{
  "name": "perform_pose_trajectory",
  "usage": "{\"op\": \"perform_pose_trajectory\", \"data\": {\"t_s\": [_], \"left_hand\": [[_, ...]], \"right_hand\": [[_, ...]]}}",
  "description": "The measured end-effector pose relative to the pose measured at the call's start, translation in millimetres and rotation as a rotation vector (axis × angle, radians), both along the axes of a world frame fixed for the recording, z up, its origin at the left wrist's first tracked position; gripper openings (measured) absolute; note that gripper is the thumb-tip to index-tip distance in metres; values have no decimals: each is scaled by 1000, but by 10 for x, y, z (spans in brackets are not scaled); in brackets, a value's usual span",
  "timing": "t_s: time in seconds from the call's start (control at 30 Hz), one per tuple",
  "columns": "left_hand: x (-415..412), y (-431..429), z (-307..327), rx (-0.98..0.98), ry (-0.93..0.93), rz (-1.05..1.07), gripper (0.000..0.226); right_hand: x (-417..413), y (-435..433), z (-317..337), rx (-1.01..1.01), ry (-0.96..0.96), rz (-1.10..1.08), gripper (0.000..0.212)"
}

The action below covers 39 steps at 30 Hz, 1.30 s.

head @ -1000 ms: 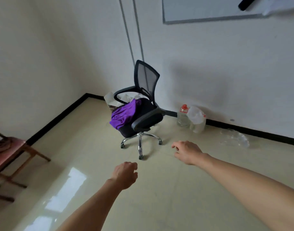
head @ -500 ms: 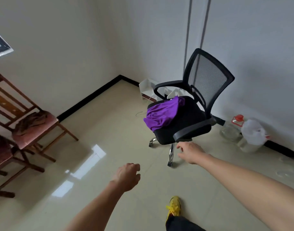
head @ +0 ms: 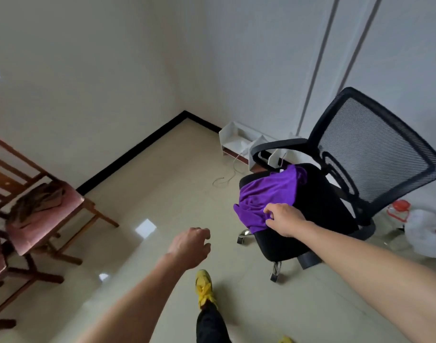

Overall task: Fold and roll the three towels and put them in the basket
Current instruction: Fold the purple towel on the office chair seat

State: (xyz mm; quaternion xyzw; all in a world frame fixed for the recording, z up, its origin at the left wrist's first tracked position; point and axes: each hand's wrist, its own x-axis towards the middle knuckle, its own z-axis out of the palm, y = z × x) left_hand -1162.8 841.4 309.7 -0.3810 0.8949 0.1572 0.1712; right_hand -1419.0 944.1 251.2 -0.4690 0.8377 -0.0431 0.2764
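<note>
A purple towel (head: 268, 191) lies crumpled on the seat of a black office chair (head: 318, 206), its front edge hanging over the seat. My right hand (head: 283, 219) is at that front edge, with forefinger and thumb curled onto the cloth in a pinch. My left hand (head: 191, 246) hovers over the floor to the left of the chair, fingers loosely curled, holding nothing. A brown towel (head: 38, 199) lies bunched on the pink seat of a wooden chair (head: 51, 219) at the left. No basket is in view.
A white low shelf (head: 236, 139) and a loose cable (head: 226, 177) sit by the wall behind the office chair. A clear jug with a red cap (head: 397, 214) and a white bag (head: 427, 233) stand at the right. My yellow shoe (head: 204, 288) is on the tiled floor.
I have stepped closer to the office chair. My right hand moved forward from beside the seat onto the purple towel's front edge. My left hand stayed low and empty.
</note>
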Motion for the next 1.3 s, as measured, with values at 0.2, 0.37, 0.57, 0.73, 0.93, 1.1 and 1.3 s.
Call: {"op": "perform_pose_trajectory", "data": {"t_s": [0.2,0.37,0.57,0.73,0.93,1.1,1.3], "left_hand": [[-515,-1281,-191,8,-14,-148,33],[-984,-2262,-275,26,-125,-280,33],[-1994,-2487,-550,105,-164,-502,33],[-2817,-2326,-915,183,-198,-673,31],[-3600,-2305,-1185,230,-213,-671,28],[-4102,-2219,-1508,340,-216,-632,24],[-4751,-2173,-2325,429,-209,-597,18]], "right_hand": [[-458,-643,-303,56,-42,-251,37],[-545,-979,-446,53,-116,-436,37],[-713,-662,-698,98,-219,-728,36],[-1096,-416,-1070,129,-299,-959,38],[-1411,-524,-1345,107,-371,-1072,38],[-1482,-621,-1586,81,-416,-1163,40],[-1692,-809,-2230,53,-366,-1340,42]]}}
